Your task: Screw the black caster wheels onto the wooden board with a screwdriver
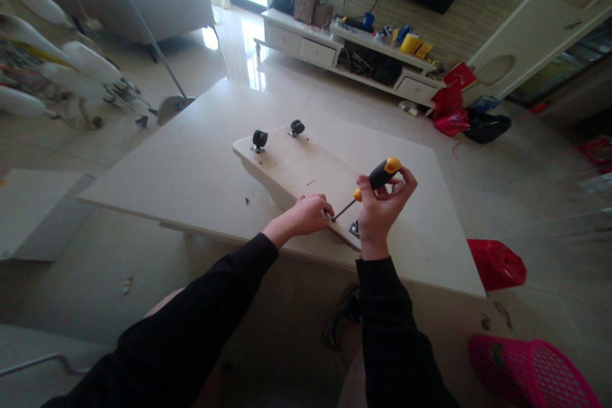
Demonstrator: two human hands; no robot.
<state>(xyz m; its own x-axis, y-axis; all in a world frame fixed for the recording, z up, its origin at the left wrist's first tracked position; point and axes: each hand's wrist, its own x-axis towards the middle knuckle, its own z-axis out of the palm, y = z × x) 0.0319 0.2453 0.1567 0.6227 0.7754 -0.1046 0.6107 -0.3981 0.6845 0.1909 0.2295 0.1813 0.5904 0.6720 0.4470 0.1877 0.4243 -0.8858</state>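
My right hand is closed round a yellow-and-black screwdriver, its shaft slanting down to the left. The tip meets a cream-white board near its close edge. Beside the tip, the fingers of my left hand are pinched together against the board; whatever they hold is too small or hidden to name. Two black caster wheels, a left one and a right one, stand up from the board's far end. A metal caster mount shows by my right wrist. A thin screw-like piece lies on the board.
The board rests on a white table, where a small dark bit lies. A red stool and a pink basket stand at the right. A white TV cabinet lines the wall; a white box is at the left.
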